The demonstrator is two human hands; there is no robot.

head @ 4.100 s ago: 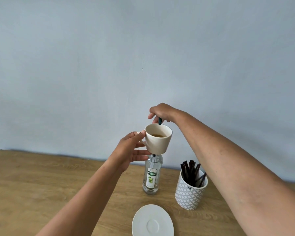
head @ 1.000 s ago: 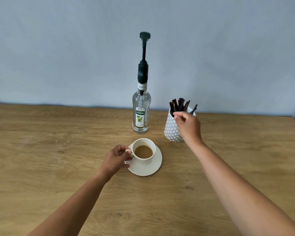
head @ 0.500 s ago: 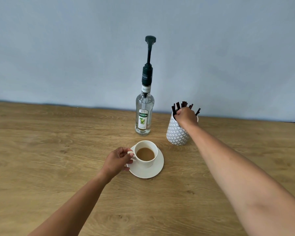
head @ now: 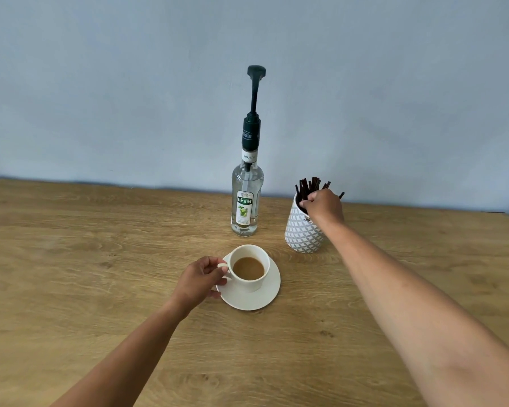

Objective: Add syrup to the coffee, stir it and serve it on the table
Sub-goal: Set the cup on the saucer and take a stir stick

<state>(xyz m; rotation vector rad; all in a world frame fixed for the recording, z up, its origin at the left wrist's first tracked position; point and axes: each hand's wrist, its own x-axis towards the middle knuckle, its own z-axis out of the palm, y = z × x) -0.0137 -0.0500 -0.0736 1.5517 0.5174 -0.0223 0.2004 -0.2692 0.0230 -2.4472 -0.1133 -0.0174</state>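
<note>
Right hand (head: pixel 323 204): reaches over the mouth of the patterned holder (head: pixel 301 230), fingers curled down among the dark stirrers (head: pixel 307 186); whether a stick is actually pinched between them cannot be told.

Left hand (head: pixel 202 279): fingers and thumb closed on the handle of the cup (head: pixel 249 267), at the cup's left side.

Cup: white, upright, filled with light brown coffee (head: pixel 248 268); stands on the saucer (head: pixel 259 298), set toward its far left part.

Saucer: white, round, flat on the table (head: pixel 100 274), near the middle of the view.

Stirrers: a bunch of thin dark sticks, upright and fanned, tops above the holder's rim.

Holder: white cup with a grey geometric pattern, upright on the table, behind and to the right of the saucer, apart from it.

Syrup bottle (head: pixel 246 204): clear glass, green and white label, upright; stands behind the cup, just left of the holder and not touching it. A dark green pump (head: pixel 254 101) rises from its neck, its spout at the top.

Table: light wood grain, reaching back to a plain pale blue wall (head: pixel 130 83).
</note>
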